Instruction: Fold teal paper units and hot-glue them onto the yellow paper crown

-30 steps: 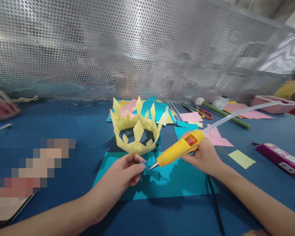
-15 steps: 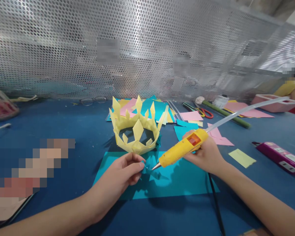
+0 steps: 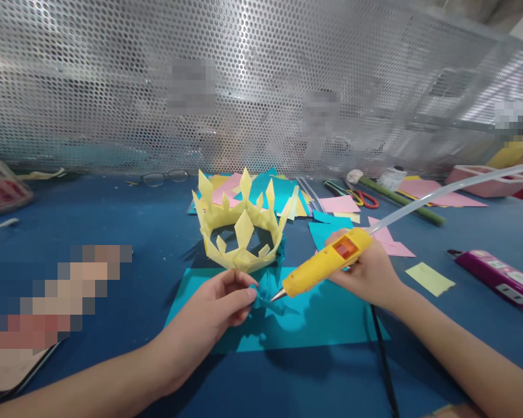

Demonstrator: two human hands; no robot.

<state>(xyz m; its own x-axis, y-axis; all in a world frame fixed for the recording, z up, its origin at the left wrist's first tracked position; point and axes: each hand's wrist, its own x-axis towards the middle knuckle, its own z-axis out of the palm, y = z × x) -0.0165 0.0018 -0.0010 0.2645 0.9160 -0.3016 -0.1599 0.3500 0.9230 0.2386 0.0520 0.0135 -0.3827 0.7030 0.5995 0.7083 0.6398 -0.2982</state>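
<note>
Between thumb and fingers, my left hand (image 3: 224, 302) pinches a small folded piece of blue paper (image 3: 268, 290). My right hand (image 3: 368, 270) is wrapped round a yellow hot glue gun (image 3: 320, 267), whose metal tip points left at the folded piece; a clear glue stick (image 3: 418, 200) sticks out of its back. Whether the tip touches the paper I cannot tell. Beneath both hands lies a flat blue paper sheet (image 3: 340, 325). Just beyond my left hand stands a pale yellow paper crown (image 3: 244, 232) with pointed, diamond-shaped tips.
Coloured papers (image 3: 274, 194), scissors (image 3: 366, 198) and a green stick (image 3: 405, 203) lie towards the back. At right are a purple case (image 3: 497, 280) and a yellow paper scrap (image 3: 429, 278). Eyeglasses (image 3: 165, 177) rest before the perforated metal screen (image 3: 244, 87). A black cord (image 3: 383, 360) trails from the gun.
The glue gun's tip has shifted very slightly rightward along the folded blue paper. My left hand keeps its pinch, and the crown stays in place.
</note>
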